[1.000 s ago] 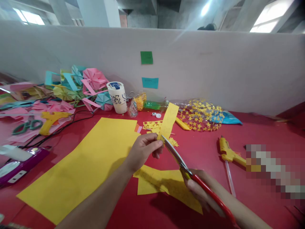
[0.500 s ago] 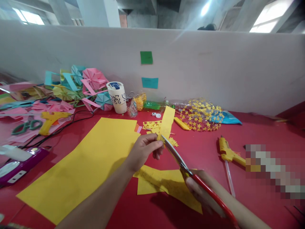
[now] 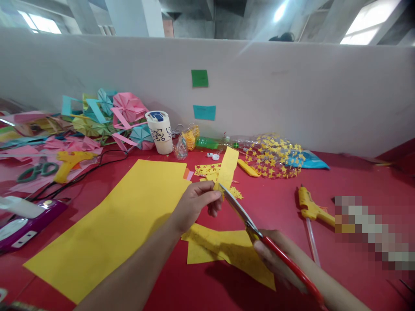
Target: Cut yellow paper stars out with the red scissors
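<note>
With our left hand (image 3: 202,198), we are pinching the yellow paper strip (image 3: 228,166) above the red table (image 3: 168,285); our right hand (image 3: 275,255) is closed around the red-handled scissors (image 3: 249,224), whose tips touch this strip.

A craft workspace: glue guns (image 3: 308,205) and coloured paper (image 3: 129,216).

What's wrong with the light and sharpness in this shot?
Head view: left window and upper-right window washed out; light streaking over the pale partition; dark shadow on the red table below the hands; right hand slightly blurred; pixelated patch at right.
</note>
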`<act>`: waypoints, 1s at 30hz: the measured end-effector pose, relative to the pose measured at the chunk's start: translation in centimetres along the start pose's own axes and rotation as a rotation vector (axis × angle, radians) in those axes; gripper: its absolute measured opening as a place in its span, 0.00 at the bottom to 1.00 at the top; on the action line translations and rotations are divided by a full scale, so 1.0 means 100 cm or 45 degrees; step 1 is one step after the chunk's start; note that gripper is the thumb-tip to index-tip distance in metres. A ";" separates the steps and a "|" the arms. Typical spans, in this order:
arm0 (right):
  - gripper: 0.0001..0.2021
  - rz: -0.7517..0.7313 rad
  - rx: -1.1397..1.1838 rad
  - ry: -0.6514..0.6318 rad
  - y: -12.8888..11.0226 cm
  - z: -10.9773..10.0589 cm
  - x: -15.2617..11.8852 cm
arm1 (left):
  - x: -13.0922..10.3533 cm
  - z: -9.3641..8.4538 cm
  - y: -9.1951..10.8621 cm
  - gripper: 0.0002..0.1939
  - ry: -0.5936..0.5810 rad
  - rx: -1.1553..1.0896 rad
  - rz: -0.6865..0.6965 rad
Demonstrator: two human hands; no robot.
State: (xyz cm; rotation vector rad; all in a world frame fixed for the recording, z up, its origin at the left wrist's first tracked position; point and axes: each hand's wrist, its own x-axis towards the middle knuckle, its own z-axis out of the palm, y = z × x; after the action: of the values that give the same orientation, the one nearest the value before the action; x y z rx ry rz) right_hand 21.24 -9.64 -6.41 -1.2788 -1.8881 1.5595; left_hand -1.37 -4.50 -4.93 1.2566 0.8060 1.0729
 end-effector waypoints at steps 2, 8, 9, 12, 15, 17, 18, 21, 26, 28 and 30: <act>0.25 0.027 -0.010 0.005 0.000 -0.001 0.000 | 0.000 0.000 0.000 0.11 -0.003 -0.033 0.003; 0.25 0.020 -0.011 0.015 -0.008 0.000 -0.002 | 0.001 -0.001 0.001 0.13 -0.015 -0.072 0.026; 0.25 0.028 -0.012 0.026 -0.009 0.000 -0.002 | 0.001 -0.001 0.001 0.13 -0.014 -0.070 0.036; 0.25 0.048 -0.001 0.053 -0.008 0.002 -0.001 | 0.002 -0.001 0.001 0.13 0.022 -0.069 0.063; 0.24 0.052 -0.006 0.061 -0.003 0.005 0.000 | 0.002 0.001 0.001 0.11 0.102 -0.110 0.072; 0.24 0.050 -0.027 0.070 0.000 0.007 0.001 | 0.001 0.004 0.002 0.11 0.119 -0.148 0.057; 0.24 0.054 -0.037 0.076 0.001 0.008 0.001 | 0.001 0.005 0.002 0.11 0.111 -0.161 0.044; 0.24 0.083 -0.046 0.094 0.002 0.010 0.001 | 0.001 0.009 0.001 0.10 0.089 -0.184 0.012; 0.25 0.023 -0.095 0.110 0.001 0.009 0.002 | 0.001 0.009 0.001 0.06 0.173 -0.177 0.024; 0.26 -0.009 -0.112 0.110 0.001 0.008 0.003 | 0.002 0.007 0.001 0.06 0.184 -0.169 0.046; 0.26 -0.006 -0.106 0.100 0.001 0.006 0.003 | 0.002 0.006 0.001 0.06 0.187 -0.163 0.065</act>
State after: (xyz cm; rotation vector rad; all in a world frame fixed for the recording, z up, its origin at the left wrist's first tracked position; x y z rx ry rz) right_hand 20.65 -9.72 -6.78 -1.3492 -1.9237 1.4205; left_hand -0.77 -4.53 -4.73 1.1051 0.8061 1.2493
